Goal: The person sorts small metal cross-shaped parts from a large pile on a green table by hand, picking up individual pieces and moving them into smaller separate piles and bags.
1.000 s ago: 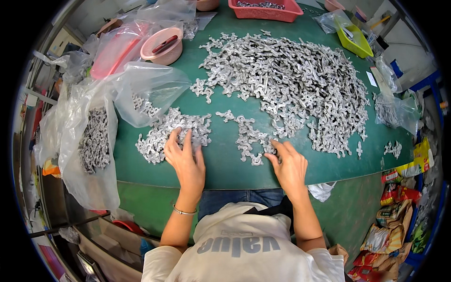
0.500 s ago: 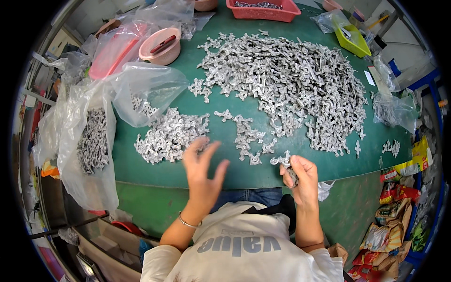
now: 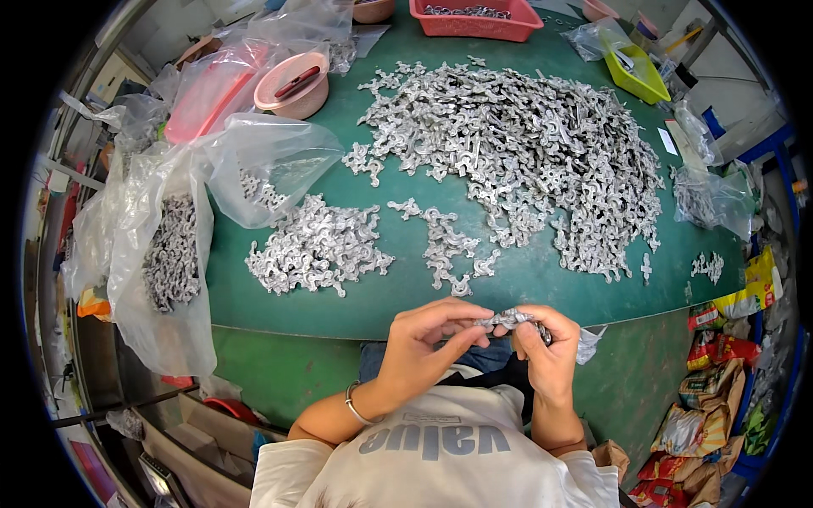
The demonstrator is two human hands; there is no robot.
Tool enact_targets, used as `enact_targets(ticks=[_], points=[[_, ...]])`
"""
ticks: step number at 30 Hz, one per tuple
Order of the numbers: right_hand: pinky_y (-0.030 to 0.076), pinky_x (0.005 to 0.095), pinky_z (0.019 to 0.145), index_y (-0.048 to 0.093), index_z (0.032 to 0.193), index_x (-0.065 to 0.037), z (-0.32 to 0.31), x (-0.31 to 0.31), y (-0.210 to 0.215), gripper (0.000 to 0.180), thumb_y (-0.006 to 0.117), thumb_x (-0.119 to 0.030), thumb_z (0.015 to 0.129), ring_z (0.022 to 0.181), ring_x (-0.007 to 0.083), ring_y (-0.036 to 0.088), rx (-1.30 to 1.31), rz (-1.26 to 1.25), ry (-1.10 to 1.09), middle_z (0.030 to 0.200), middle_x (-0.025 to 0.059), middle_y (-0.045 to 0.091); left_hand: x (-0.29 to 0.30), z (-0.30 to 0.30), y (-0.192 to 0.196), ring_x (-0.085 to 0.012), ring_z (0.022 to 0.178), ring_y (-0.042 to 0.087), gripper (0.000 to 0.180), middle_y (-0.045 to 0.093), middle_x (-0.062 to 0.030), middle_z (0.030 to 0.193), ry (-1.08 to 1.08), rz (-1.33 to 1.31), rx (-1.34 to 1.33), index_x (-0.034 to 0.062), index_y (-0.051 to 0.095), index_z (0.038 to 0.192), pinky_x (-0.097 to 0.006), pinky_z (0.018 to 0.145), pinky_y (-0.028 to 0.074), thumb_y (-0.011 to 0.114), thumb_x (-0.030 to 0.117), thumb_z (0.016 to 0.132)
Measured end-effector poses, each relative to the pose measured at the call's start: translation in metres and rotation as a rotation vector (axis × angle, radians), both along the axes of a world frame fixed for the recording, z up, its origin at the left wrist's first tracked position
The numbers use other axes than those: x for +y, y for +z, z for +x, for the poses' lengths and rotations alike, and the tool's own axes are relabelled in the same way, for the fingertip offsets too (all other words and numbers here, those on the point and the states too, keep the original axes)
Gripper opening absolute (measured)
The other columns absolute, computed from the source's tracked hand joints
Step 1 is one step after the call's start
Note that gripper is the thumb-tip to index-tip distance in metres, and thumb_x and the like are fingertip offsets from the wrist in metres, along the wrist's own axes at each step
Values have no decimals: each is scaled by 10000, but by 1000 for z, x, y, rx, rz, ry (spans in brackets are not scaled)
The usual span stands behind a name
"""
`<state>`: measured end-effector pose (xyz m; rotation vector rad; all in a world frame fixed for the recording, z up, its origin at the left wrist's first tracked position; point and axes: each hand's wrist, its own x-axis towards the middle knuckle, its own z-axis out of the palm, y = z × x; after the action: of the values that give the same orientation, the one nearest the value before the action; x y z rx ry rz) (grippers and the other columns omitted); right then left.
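My left hand (image 3: pixel 428 343) and my right hand (image 3: pixel 549 351) meet at the near edge of the green table. Between them are small silver-grey metal parts with curved arms (image 3: pixel 508 319), whose exact kind I cannot tell. Closed fingers of my right hand hold these parts, several perhaps, partly hidden by the palm. The thumb and fingertips of my left hand pinch their left end. Beyond my hands lie a small scattered group of like parts (image 3: pixel 445 241), a medium pile (image 3: pixel 318 245) on the left, and a very large heap (image 3: pixel 517 144) behind.
On the left, a clear plastic bag (image 3: pixel 182 326) with metal parts hangs over the table edge (image 3: pixel 279 332). A pink bowl (image 3: pixel 296 106) carries a red-handled tool. Far off stand a red tray (image 3: pixel 474 27) and a yellow-green basket (image 3: pixel 639 83). Colourful packages (image 3: pixel 677 427) lie at lower right.
My left hand has come away from the medium pile, moving right and nearer to me, and now pinches the parts in my right hand. A few parts now lie at that pile's right side.
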<state>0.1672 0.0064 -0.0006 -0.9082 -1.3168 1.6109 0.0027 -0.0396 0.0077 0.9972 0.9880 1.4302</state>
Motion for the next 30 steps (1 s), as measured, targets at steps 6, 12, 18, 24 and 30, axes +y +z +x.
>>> enact_targets(ticks=[6,12,18,24,30], points=[[442,203,625,548,934,28,1,-3,-1,123,546,-12,818,697,100,577,-10,81,-42,778,94,637,-2,2,3,-187,795,609,247,576,-160,938,-11,-8,-33,-95,553,1015,-267,714,502,550,-123,769],[337,156,486,519,988,19,0,-5,7,168,535,-39,831,523,28,446,57,-43,-45,731,89,632,-3,1,-1,-195,790,616,264,579,-159,929,-31,-16,-6,-104,546,1024,-267,715,506,558,-129,761],[310,152,463,521,1008,24,0,-4,3,185,524,-61,844,494,21,407,82,-44,-27,720,86,630,-4,2,-1,-200,785,618,261,586,-167,918,-19,-16,-22,-107,546,1017,-273,712,508,559,-132,758],[314,154,463,520,1026,30,0,-4,0,202,518,-73,851,496,22,407,122,-74,-21,721,87,629,-6,2,-2,-170,796,621,251,584,-117,904,-18,-25,-9,-69,566,1022,-238,708,494,583,-75,772],[319,159,463,551,985,31,-2,-4,-1,170,507,-73,857,498,27,411,102,-51,-38,693,72,616,-7,1,-2,-168,773,618,240,587,-123,894,-17,-36,9,-80,567,999,-241,689,495,583,-90,760]])
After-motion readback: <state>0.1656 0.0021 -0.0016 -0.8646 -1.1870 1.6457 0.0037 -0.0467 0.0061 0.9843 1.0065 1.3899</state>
